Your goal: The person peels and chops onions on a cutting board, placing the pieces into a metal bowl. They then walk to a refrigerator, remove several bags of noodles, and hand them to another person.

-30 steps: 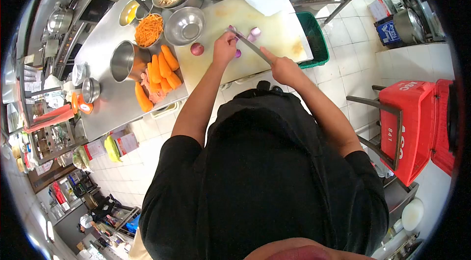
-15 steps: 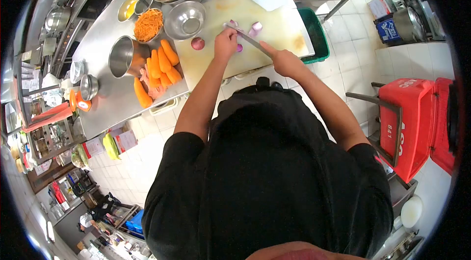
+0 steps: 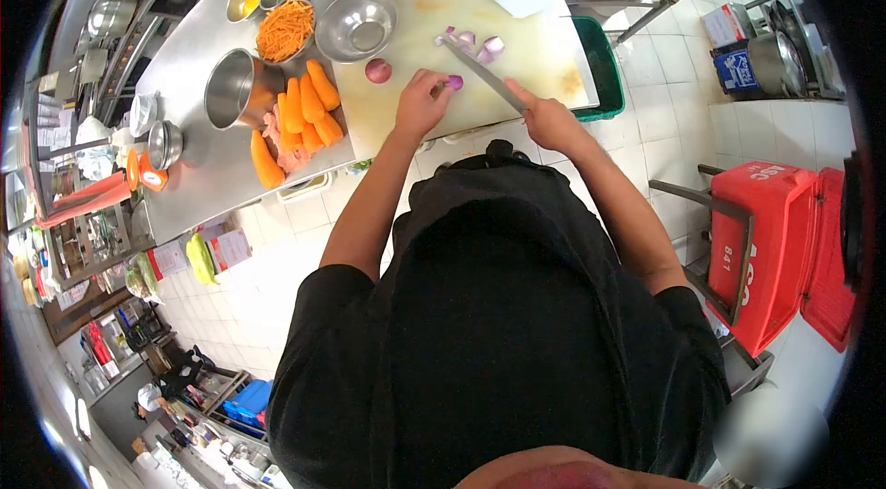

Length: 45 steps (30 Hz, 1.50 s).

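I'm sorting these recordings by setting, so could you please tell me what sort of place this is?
Probably a commercial kitchen: a steel table holds whole carrots and shredded carrot, and cut onion lies on a large cutting board.

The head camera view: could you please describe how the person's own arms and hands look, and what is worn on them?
The left hand and right hand have no gloves. The forearms are uncovered, with no watch or bracelet visible. The sleeves are short and plain black, ending near the elbows. Rings would be too small to tell.
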{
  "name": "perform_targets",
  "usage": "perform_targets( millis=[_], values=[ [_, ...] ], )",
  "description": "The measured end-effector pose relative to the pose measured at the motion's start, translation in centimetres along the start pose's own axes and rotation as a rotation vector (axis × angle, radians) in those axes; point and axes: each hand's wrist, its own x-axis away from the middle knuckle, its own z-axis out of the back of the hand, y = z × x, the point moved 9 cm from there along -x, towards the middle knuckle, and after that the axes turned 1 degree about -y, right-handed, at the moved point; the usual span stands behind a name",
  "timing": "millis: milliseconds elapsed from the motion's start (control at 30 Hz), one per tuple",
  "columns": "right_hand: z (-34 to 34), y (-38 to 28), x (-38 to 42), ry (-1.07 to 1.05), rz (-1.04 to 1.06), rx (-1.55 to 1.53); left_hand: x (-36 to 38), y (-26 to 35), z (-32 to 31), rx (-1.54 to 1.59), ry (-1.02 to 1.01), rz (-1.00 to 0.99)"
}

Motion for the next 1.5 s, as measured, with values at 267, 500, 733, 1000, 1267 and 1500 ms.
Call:
perform_targets(
  millis=[267, 500, 733, 1000, 1267, 1500],
  values=[
    [-0.9, 0.4, 0.7, 0.054, 0.013, -0.034, -3.1, -4.7, 0.0, 0.079, 0.145, 0.173],
    [0.9, -2.0, 1.5, 0.073, -0.015, -0.069, -2.4, -5.1, 0.1, 0.179, 0.187, 0.196],
    [0.0, -1.2, 0.3, 0.069, -0.030, -0.011, 0.1, 0.2, -1.0, 0.067, 0.013, 0.039],
    [-1.2, -1.0, 0.0, 0.025, -0.038, -0.085, 1.1, 3.7, -2.4, -0.022, 0.054, -0.172],
    [-2.0, -0.2, 0.7, 0.050, -0.030, -0.041, 3.9, 5.4, -3.9, -0.042, -0.051, -0.315],
    [-0.7, -1.9, 3.3, 0.006, -0.067, 0.031, 3.1, 5.6, -4.0, -0.026, 0.011, -0.317]
  ],
)
